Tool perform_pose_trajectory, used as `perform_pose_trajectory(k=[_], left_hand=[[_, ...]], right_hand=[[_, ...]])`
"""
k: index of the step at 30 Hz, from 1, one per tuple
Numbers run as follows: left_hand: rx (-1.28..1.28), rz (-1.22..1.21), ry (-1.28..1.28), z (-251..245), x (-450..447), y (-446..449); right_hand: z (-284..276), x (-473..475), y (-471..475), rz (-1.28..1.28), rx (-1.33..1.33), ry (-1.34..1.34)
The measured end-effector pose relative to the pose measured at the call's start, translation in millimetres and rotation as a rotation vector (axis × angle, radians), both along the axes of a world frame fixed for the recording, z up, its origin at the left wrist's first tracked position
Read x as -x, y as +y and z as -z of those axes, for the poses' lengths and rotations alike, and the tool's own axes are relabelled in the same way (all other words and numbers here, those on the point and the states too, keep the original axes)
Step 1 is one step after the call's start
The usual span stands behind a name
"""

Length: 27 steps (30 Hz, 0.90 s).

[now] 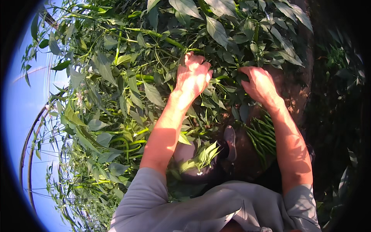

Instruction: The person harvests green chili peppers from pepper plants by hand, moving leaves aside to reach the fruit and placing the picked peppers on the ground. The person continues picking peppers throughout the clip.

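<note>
My left hand (192,72) reaches into the leaves of a pepper plant (153,94), its fingers curled beside a stem near a long green pepper (169,40). Whether it grips anything is hidden by the hand itself. To its right, my right hand (256,81) is bent in among the leaves, thumb and forefinger towards the plant; leaves and shadow hide what its fingertips touch. Between the hands another green pepper (226,78) hangs partly covered. A bunch of long green peppers (262,136) lies below my right hand, beside my right forearm.
Dense pepper foliage with more hanging peppers (126,142) fills the left side. A shoe (230,142) shows on the shaded ground below the hands. Curved frame poles (29,150) stand against a bright blue background at the far left. More plants (337,58) are at the right.
</note>
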State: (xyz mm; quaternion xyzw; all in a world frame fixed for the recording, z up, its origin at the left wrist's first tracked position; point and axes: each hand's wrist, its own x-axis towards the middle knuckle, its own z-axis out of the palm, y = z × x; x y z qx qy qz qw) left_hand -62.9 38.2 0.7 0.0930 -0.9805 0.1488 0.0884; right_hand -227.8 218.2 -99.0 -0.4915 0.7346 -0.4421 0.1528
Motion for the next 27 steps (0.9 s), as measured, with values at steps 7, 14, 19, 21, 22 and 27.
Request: perform_pose_trajectory(k=[7, 14, 19, 21, 22, 27], left_hand=[[-0.163, -0.16, 0.222, 11.3, 11.0, 14.0], [-0.275, -0.066, 0.499, 17.8, 25.6, -8.3], [-0.687, -0.005, 0.678, 47.9, 13.5, -44.0], [-0.701, -0.115, 0.615, 61.0, -11.0, -66.2], [-0.629, -0.203, 0.584, 63.9, -25.1, -75.4], [-0.305, -0.099, 0.505, 3.2, -36.4, -67.7]], right_hand=[[-19.3, -3.5, -8.5, 0.055, 0.022, 0.037], [-53.3, 55.1, -99.7, -0.066, -0.123, -0.048], [-13.3, 134.3, -174.0, -0.047, -0.343, 0.366], [-59.6, 117.8, -173.4, -0.097, -0.427, 0.119], [-64.7, 118.8, -175.2, -0.008, -0.365, -0.083], [-42.6, 179.0, -189.2, -0.123, -0.276, 0.047]])
